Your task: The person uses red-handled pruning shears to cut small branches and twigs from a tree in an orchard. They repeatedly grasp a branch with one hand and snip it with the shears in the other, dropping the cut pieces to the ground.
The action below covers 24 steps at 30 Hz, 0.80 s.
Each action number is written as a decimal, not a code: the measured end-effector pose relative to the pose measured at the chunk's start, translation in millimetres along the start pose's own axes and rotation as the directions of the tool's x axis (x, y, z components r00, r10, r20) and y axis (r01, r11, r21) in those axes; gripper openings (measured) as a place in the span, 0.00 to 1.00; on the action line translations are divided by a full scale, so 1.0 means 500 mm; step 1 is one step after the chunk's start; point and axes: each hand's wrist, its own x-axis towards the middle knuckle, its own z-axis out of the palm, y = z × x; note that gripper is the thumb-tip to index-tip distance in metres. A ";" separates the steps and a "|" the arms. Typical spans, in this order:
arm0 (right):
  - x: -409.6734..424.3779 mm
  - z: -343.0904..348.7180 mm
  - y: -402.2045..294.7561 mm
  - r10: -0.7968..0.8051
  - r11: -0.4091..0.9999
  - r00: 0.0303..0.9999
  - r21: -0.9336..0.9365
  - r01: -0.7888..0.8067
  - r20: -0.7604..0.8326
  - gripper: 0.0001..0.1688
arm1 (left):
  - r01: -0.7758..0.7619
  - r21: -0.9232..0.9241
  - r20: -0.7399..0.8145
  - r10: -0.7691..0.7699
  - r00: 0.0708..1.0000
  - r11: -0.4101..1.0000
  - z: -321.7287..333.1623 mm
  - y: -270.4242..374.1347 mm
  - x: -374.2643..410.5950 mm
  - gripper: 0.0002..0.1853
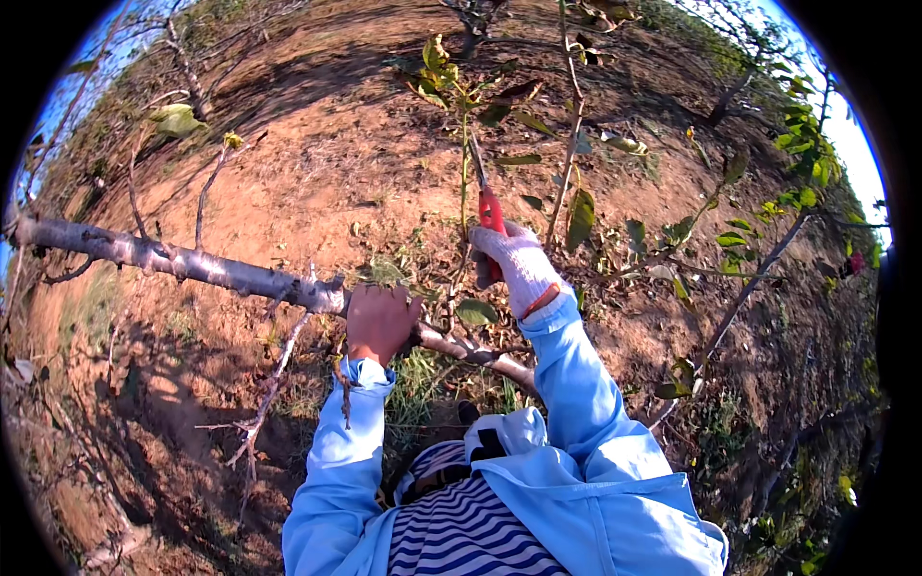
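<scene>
My bare left hand (380,320) is wrapped over a thick grey-barked tree branch (216,272). Its fingers curl out of sight over the far side, with the thumb pointing right. In a white knit glove, my right hand (513,261) grips a red-handled cutting tool (490,210), most likely shears. The narrow metal blade points away from me, close beside a thin upright green shoot (464,162) with yellow-green leaves at its top. Whether the blade touches the shoot, I cannot tell.
A taller leafy stem (575,122) rises just right of the tool. Dead twigs (270,392) hang below the branch at left. A slanting leafy limb (749,288) crosses the right side. Dry leaves and grass tufts lie on reddish soil (310,194). More trees (189,72) stand beyond.
</scene>
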 end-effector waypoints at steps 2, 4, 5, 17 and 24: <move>0.003 0.001 -0.011 0.003 0.999 1.000 0.040 -0.002 -0.031 0.14 | -0.001 0.000 0.007 0.001 1.000 1.000 -0.007 0.006 0.010 0.18; 0.013 -0.003 -0.012 0.015 0.999 1.000 0.030 -0.014 -0.013 0.15 | 0.043 -0.011 0.067 -0.043 0.997 0.999 -0.007 0.004 0.008 0.19; 0.018 -0.005 -0.013 0.020 0.999 1.000 0.025 -0.019 -0.007 0.16 | 0.065 -0.018 0.096 -0.063 0.993 0.998 -0.006 0.003 0.009 0.19; 0.010 0.010 -0.016 0.039 0.999 0.995 0.028 -0.037 -0.087 0.13 | 0.039 0.019 0.031 -0.040 0.999 0.999 0.000 0.002 0.004 0.18; -0.036 0.045 0.014 0.012 0.994 1.000 0.108 -0.010 -0.016 0.13 | 0.034 -0.015 -0.022 -0.034 0.999 0.999 -0.013 0.004 0.001 0.19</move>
